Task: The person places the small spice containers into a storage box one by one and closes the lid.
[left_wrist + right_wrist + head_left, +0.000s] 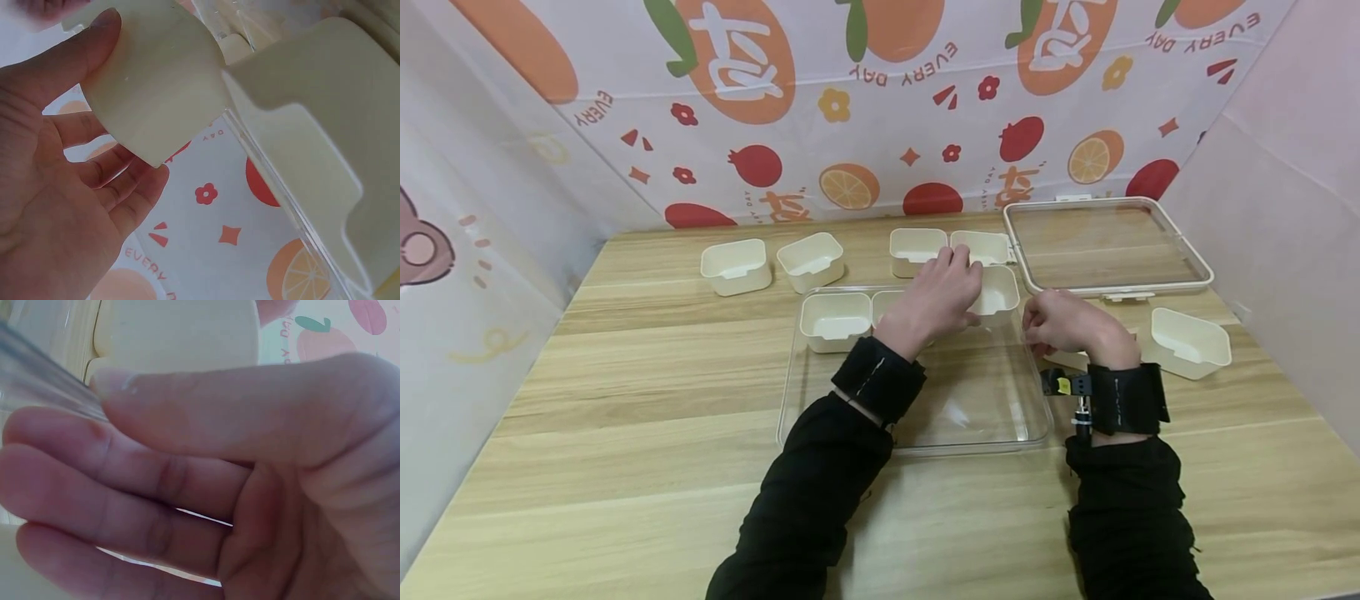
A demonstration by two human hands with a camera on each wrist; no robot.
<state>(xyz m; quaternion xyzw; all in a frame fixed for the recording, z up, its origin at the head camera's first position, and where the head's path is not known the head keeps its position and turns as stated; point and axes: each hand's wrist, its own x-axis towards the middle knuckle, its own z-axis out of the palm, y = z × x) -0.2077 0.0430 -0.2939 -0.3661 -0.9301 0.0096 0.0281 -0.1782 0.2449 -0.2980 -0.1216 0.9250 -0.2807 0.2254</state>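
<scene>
My left hand [936, 293] grips a cream cup [1000, 292]. My right hand [1067, 323] pinches the clear box [958, 417], perhaps to steady it

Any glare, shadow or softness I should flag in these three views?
Head: fairly evenly lit, faint glare on the clear box; left wrist: left hand dim against the brighter patterned backdrop; right wrist: hazy and soft, right hand filling much of the frame, pale tub washed out.

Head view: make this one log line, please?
Left hand: grips cream rectangular plastic bin | Right hand: pinches rim of clear rectangular plastic tray
</scene>
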